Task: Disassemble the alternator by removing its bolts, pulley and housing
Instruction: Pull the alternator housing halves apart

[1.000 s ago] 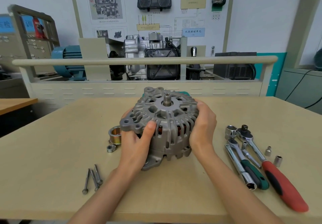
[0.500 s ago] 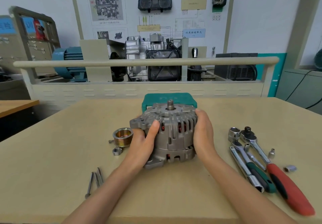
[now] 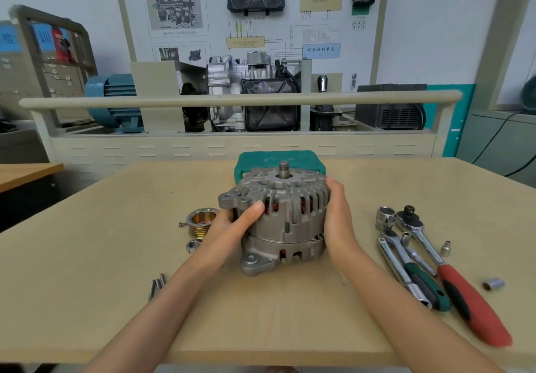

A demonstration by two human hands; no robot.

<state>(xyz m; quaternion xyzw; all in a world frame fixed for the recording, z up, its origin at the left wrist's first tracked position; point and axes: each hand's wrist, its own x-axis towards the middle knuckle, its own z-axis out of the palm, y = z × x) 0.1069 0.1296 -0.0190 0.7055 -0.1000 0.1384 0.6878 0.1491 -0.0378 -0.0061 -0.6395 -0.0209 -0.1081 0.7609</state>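
Alternator [image 3: 282,219] stands shaft-up near the middle of the table [image 3: 87,285], clasped between the left hand [image 3: 232,227], thumb curled onto the upper housing [image 3: 290,195], and the right hand [image 3: 338,219] wrapped round the far side, seemingly to steady it for lifting that housing. Its pulley [image 3: 202,224], nut [image 3: 193,245] and bolts [image 3: 156,284] lie toward the left edge, ratchets [image 3: 420,262] toward the right. Right fingertips stay hidden behind the casing, and the bolts are partly covered by the left forearm.

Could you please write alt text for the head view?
Both hands, left hand and right hand, grip an alternator standing shaft-up on a table. Its pulley and bolts lie left, ratchets right.
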